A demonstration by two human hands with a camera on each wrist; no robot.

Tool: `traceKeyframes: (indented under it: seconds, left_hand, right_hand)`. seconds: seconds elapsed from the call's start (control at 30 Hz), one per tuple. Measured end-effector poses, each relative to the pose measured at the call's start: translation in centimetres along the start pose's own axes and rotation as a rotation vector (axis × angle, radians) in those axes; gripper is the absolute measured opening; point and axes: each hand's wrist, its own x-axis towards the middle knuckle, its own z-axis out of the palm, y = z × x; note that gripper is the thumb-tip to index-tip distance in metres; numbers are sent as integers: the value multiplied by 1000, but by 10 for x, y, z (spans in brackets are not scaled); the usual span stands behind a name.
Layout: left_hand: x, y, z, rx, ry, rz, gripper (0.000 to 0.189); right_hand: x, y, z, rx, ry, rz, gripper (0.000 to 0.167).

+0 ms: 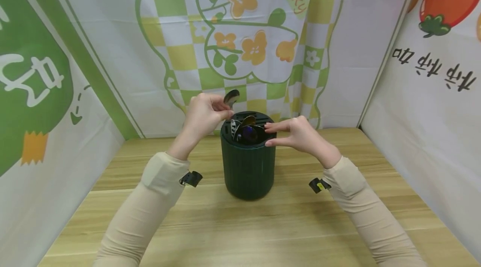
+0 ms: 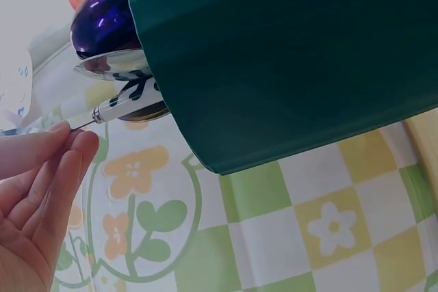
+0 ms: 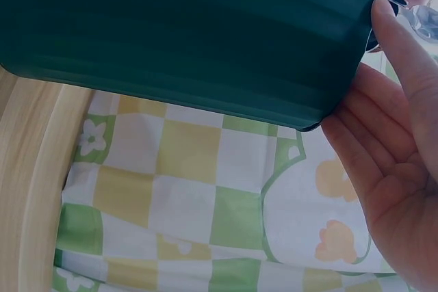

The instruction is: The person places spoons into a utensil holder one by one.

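A dark green ribbed utensil holder stands upright on the table. My left hand pinches a spoon at its neck, bowl up, over the holder's left side. In the left wrist view the spoon's white handle with dark leaf marks runs down behind the holder's rim. Other spoons stand in the holder, including one with a shiny purple bowl and one with a gold bowl. My right hand grips the holder's rim from the right, thumb at the front and fingers farther back.
The holder's slotted black top shows behind the spoons. Wood-grain table extends around it. A checked, flowered cloth hangs close behind, with printed panels at both sides. Each wrist wears a small black camera.
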Motion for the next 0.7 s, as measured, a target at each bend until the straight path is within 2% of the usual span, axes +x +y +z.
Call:
traceKeyframes:
  seconds: [0.33,0.7]
  left_hand:
    - [1,-1,-1,48,-129,-80,9]
    - [1,-4,2,71,-160,-84,8]
  right_hand:
    - [-1,0,0,6,-3,5,41]
    - [-1,-1,-2,12,-9,7,42]
